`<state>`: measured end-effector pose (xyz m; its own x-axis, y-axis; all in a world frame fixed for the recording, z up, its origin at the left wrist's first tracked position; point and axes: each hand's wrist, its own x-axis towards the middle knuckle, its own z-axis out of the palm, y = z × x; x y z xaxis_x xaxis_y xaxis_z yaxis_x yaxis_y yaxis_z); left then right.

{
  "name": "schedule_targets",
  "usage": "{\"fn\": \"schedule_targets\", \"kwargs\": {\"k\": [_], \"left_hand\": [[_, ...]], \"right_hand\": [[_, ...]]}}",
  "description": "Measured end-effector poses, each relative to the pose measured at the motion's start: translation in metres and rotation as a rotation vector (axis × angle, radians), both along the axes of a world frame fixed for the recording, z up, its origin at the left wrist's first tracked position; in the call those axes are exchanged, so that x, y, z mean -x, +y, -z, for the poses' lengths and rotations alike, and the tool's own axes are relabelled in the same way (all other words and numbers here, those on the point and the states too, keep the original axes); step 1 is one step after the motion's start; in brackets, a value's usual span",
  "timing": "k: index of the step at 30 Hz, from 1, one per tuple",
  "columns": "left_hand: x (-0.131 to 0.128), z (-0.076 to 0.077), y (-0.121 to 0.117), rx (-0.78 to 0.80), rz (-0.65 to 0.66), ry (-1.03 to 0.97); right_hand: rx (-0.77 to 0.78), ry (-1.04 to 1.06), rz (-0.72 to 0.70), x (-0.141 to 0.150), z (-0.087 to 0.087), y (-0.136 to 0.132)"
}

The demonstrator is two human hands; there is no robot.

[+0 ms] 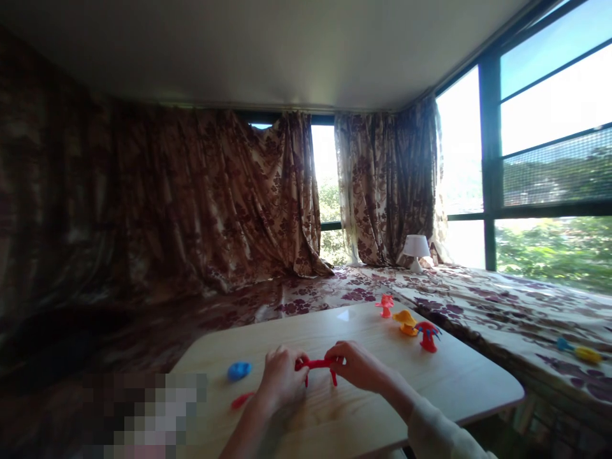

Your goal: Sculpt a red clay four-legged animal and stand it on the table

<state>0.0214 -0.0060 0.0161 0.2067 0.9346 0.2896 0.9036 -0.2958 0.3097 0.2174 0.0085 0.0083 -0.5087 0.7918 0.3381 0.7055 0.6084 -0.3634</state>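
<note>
the left hand (281, 371) and right hand (357, 364) partly cover a bent red piece (317, 364).

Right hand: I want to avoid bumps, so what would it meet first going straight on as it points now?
The right hand would probably meet the left hand first, just across the red piece that both hold, though depth makes exact contact hard to judge.

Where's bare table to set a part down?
Bare tabletop: behind the left hand and blue lump; the near right corner, between the red-and-blue shape and right hand. Crowded: around the red frame in both hands, the red strip further left, and the far right edge with pink shape, yellow shape.
</note>
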Motion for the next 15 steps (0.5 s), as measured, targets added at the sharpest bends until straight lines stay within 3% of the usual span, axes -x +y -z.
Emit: {"fn": "schedule_targets", "kwargs": {"k": [15], "left_hand": [[0.0082,0.0017,0.0028,-0.003,0.054,-0.019]], "right_hand": [[-0.046,0.076,0.020,0.0014,0.0020,-0.0027]]}}
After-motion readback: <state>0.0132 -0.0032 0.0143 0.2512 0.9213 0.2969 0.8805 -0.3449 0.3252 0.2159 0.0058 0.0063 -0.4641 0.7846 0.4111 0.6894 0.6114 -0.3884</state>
